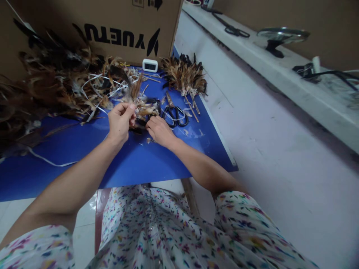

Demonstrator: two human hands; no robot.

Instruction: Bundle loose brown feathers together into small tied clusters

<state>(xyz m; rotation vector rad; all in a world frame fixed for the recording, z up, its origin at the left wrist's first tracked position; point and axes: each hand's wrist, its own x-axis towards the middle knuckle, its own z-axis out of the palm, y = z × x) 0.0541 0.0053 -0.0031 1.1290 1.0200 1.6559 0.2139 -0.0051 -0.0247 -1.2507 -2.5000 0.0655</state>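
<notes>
Left hand [120,121] pinches a feather tuft [136,89] while right hand [160,130], grip unclear, curls at loose feathers [148,109], scissors [172,106] at one o'clock, in apparent gathering whose next move wants steadiness.

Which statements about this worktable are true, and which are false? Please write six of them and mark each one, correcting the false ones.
1. The left hand pinches brown feathers. True.
2. The black-handled scissors lie nearer to the right hand than to the left hand. True.
3. The right hand is gripping the scissors. False: they lie loose on the blue tabletop.
4. A feather bundle with thin sticks lies to the right of the white digital device. True.
5. All printing in view stands upright. False: the large black lettering on the cardboard box is upside down.
6. Long sleeves cover both wrists. False: the floral sleeves end well above the wrists.
</notes>
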